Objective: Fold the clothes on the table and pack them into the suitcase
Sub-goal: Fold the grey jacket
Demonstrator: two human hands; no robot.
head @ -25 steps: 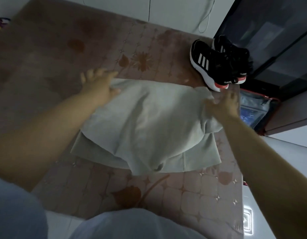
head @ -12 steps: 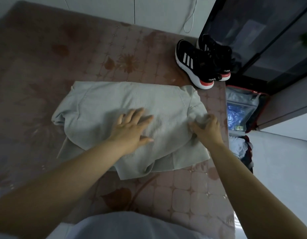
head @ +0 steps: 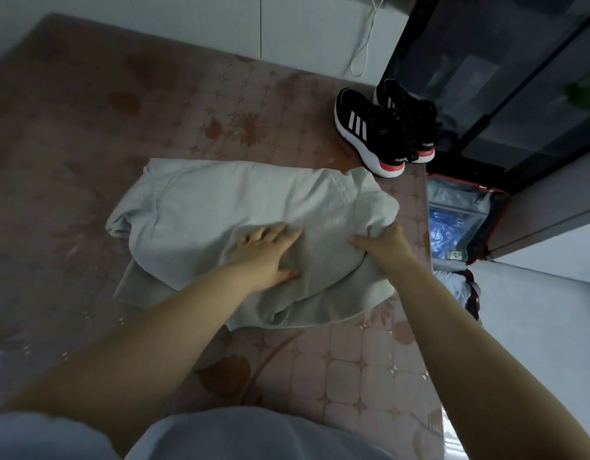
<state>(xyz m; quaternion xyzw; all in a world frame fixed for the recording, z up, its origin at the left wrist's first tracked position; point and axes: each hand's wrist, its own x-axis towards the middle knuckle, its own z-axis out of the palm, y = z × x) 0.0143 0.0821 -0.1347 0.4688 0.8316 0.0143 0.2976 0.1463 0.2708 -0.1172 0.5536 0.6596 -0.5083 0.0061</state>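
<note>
Folding the garment (head: 220, 207), which lay on the table (head: 353, 366) beside the suitcase (head: 459, 220), we pressed our left hand (head: 265, 257) flat on it, fingers spread, holding nothing; our right hand (head: 383, 242) gripped its suitcase-side edge. Best, we judged, to lift that edge across smoothly.

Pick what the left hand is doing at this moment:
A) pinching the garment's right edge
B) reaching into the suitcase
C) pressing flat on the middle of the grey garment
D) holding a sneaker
C: the left hand lies with straight, spread fingers on the middle of the grey garment, while the right hand holds its right edge.
</note>
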